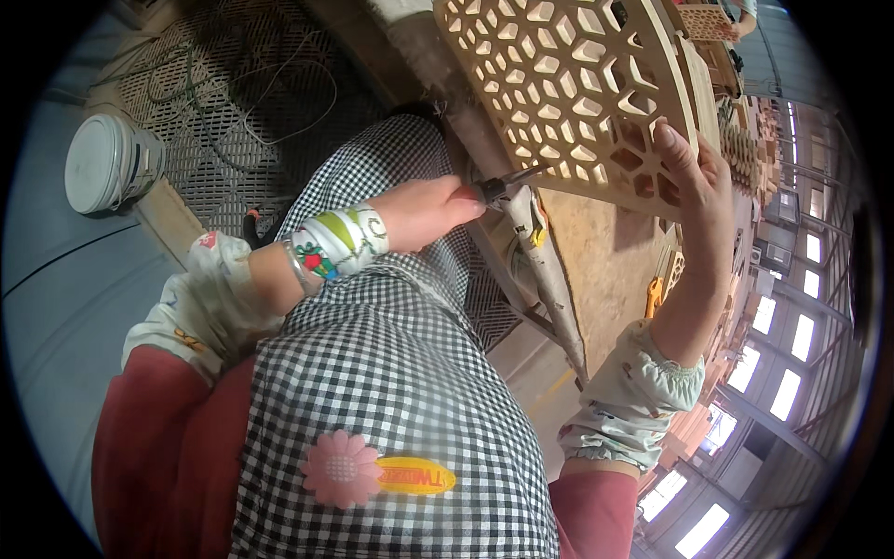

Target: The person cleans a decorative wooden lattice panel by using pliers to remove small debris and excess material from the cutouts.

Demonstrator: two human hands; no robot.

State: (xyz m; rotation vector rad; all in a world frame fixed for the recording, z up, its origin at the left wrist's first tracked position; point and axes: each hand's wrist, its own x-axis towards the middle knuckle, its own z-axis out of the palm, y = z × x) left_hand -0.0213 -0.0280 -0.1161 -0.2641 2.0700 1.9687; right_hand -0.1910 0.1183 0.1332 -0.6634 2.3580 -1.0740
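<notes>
My left hand (pixel 430 214) is closed around a dark-handled tool (pixel 494 190) with a slim pointed metal tip. That tip reaches the lower edge of a pale wooden lattice panel (pixel 667 58), pierced by many angular holes; whether it touches the wood I cannot tell. The panel stands tilted above the worktable (pixel 601 265). My right hand (pixel 704 186) grips its near right corner, thumb on the pierced face and the other fingers mostly hidden behind. Patterned sleeve covers wrap both my forearms.
A padded roll (pixel 557 303) runs along the worktable edge. An orange-handled tool (pixel 655 296) lies on the right. At left, a lidded white bucket (pixel 93 166) stands near a slatted floor mat (pixel 177 93) crossed by cables. Another person's hand (pixel 740 30) shows at the far right.
</notes>
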